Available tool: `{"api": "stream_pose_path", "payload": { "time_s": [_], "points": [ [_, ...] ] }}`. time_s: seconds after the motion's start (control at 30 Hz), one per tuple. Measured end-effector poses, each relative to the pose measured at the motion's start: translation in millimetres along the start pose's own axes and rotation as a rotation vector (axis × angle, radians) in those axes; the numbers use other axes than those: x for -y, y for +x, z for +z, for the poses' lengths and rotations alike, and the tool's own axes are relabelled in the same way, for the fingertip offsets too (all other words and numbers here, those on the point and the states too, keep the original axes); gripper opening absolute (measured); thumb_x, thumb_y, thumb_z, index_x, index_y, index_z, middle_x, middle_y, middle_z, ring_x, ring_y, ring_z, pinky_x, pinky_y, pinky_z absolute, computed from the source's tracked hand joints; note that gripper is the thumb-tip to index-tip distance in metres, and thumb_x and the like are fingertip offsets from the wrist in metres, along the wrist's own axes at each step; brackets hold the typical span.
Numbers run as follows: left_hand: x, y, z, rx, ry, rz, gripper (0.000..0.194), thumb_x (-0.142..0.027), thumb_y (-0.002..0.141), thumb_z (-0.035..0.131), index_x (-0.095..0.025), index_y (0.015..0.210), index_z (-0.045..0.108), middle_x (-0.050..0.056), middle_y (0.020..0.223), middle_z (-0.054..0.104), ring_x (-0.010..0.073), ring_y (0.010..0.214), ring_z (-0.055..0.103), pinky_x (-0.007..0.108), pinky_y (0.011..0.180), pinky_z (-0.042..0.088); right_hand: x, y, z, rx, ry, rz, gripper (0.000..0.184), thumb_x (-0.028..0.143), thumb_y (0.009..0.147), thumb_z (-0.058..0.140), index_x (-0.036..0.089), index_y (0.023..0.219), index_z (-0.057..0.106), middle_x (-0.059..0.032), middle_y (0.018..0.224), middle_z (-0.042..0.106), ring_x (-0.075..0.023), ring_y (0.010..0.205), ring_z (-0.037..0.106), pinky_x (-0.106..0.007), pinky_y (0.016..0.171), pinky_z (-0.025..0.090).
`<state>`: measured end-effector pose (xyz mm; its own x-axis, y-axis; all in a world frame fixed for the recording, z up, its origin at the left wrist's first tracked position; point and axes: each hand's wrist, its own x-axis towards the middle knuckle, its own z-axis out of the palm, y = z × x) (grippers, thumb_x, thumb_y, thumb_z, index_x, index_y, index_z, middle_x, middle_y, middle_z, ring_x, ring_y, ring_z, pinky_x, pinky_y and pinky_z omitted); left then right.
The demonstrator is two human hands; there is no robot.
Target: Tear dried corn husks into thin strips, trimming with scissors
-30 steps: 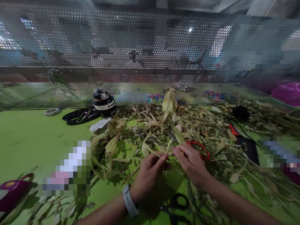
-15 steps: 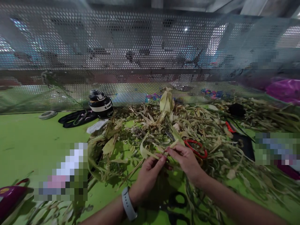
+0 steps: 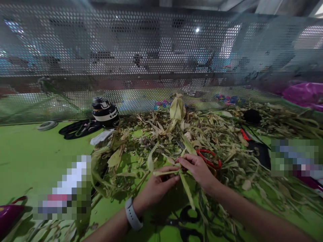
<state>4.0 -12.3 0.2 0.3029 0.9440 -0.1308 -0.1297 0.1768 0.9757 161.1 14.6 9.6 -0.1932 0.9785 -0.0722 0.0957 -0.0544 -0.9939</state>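
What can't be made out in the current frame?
Head view:
- Exact pinch between left hand and right hand: too small, partly covered by fingers.
- Black scissors' blades: blurred, in shadow.
- Purple item, lower left: cut off by left edge.
- Left patch: contents pixelated.

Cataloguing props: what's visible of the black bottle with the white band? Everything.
Squat, round-bodied, hard-looking black bottle with a white band of partly legible dark lettering and a narrower dark top bearing a pale loop shape. It stands upright on the green tabletop, before the grey perforated screen. Left of it lies a black looped item, right of it dried leaves; contact with either is unclear. Left hand and right hand are off it.
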Motion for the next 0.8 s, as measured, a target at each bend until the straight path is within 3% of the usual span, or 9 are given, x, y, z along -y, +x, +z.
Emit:
{"api": "stream_pose_path", "payload": {
  "time_s": [0.1, 0.2, 0.3, 0.47, 0.57, 0.7, 0.8],
  "points": [
    [0.3, 2.5, -1.9, -0.013, 0.056, 0.058, 0.024, -0.030, 0.067, 0.070, -0.016, 0.087, 0.069, 0.003, 0.075, 0.063, 0.0136, 0.067, 0.054, 0.023, 0.061, 0.042, -2.4, 0.5, 0.2, 0.053, -0.044, 0.060, 0.034, 0.047, 0.079, 0.051, 0.014, 0.068, 0.057, 0.0032, 0.059, 0.046, -0.0096, 0.056, 0.041, -0.021, 0.052, 0.034],
    [0.0, 5.5, -4.7, -0.044, 0.097, 0.075, 0.020, -0.035, 0.072, 0.065, -0.015, 0.076, 0.067, 0.003, 0.077, 0.062, 0.0136, 0.071, 0.053, 0.022, 0.063, 0.042, -3.1, 0.6, -1.6, 0.071, -0.132, 0.031, 0.033, 0.045, 0.082, 0.047, 0.015, 0.071, 0.057, 0.0017, 0.063, 0.049, -0.0113, 0.060, 0.045, -0.022, 0.054, 0.036],
    [-1.7, 7.5, -4.6, -0.097, 0.055, -0.015, 0.029, -0.043, 0.074, 0.060, -0.015, 0.067, 0.060, 0.000, 0.063, 0.059, 0.0108, 0.058, 0.051, 0.021, 0.054, 0.039, -2.0, -0.6, -3.8, 0.045, -0.187, -0.046, 0.024, 0.038, 0.084, 0.046, 0.017, 0.079, 0.057, 0.0013, 0.068, 0.051, -0.0121, 0.063, 0.048, -0.022, 0.056, 0.038],
    [-1.7, 7.1, 0.0, 0.011, -0.013, -0.152, 0.038, -0.054, 0.075, 0.052, -0.017, 0.068, 0.052, -0.004, 0.046, 0.054, 0.0079, 0.037, 0.046, 0.019, 0.040, 0.034, 4.2, -3.3, -5.8, 0.101, -0.286, -0.187, 0.020, 0.031, 0.084, 0.047, 0.018, 0.093, 0.059, -0.0022, 0.083, 0.058, -0.0143, 0.075, 0.053, -0.024, 0.066, 0.042],
    [1.0, 5.9, 0.8, 0.018, 0.025, -0.146, 0.036, -0.053, 0.074, 0.054, -0.017, 0.072, 0.053, -0.005, 0.044, 0.053, 0.0072, 0.033, 0.044, 0.018, 0.037, 0.035, 4.4, -2.9, -5.9, 0.117, -0.361, -0.262, 0.017, 0.032, 0.081, 0.054, 0.017, 0.086, 0.062, -0.0032, 0.081, 0.060, -0.0149, 0.073, 0.055, -0.025, 0.066, 0.043],
    [2.6, 2.9, 0.9, 0.043, 0.094, -0.113, 0.032, -0.048, 0.075, 0.055, -0.016, 0.080, 0.057, -0.007, 0.043, 0.048, 0.0067, 0.032, 0.042, 0.018, 0.035, 0.035, -0.2, -3.3, -3.1, 0.027, -0.459, -0.370, 0.023, 0.031, 0.083, 0.053, 0.017, 0.066, 0.058, -0.0009, 0.067, 0.056, -0.0131, 0.066, 0.052, -0.024, 0.063, 0.040],
    [2.1, 0.5, 1.7, 0.088, 0.125, -0.062, 0.031, -0.045, 0.078, 0.054, -0.016, 0.088, 0.059, -0.008, 0.044, 0.045, 0.0063, 0.033, 0.041, 0.017, 0.035, 0.034, -2.1, -5.5, 0.7, -0.033, -0.468, -0.399, 0.023, 0.028, 0.083, 0.051, 0.017, 0.063, 0.056, -0.0009, 0.067, 0.054, -0.0130, 0.066, 0.051, -0.024, 0.064, 0.040]
  ]
}}
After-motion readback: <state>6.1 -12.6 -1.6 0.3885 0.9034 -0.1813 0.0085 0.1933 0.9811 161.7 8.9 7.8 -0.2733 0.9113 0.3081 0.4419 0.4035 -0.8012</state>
